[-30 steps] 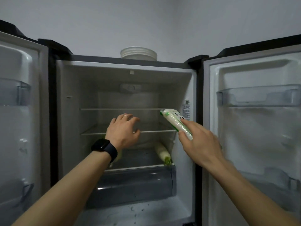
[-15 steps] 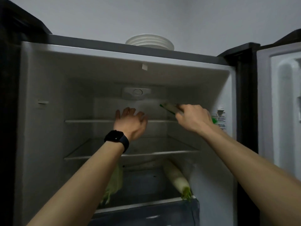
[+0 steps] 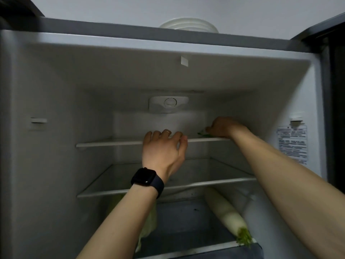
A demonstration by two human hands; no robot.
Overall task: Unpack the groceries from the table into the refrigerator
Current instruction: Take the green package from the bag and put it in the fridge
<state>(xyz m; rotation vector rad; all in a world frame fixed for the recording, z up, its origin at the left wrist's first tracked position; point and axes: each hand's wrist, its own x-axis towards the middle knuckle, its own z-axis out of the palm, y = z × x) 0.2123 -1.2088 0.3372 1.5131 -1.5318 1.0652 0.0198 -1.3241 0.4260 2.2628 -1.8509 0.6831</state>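
The open refrigerator (image 3: 56, 94) fills the view. My right hand (image 3: 224, 127) reaches deep onto the top glass shelf (image 3: 110, 142) and holds a green-and-white packet (image 3: 203, 134) down on it; only the packet's green end shows past my fingers. My left hand (image 3: 164, 152), with a black watch on the wrist, hovers in front of the top shelf's edge, fingers loosely curled and holding nothing. A white radish (image 3: 227, 217) with a green top and a pale cabbage (image 3: 147, 228) lie on the lowest level.
The middle glass shelf (image 3: 205, 182) carries nothing I can see. White bowls (image 3: 188, 25) are stacked on top of the refrigerator. A label (image 3: 292, 141) is stuck on the right inner wall. The right door's edge (image 3: 336, 90) stands at far right.
My right hand has carried the packet from in front of the fridge onto the back of the top shelf. My head moved closer and my left hand rose to the shelf edge.
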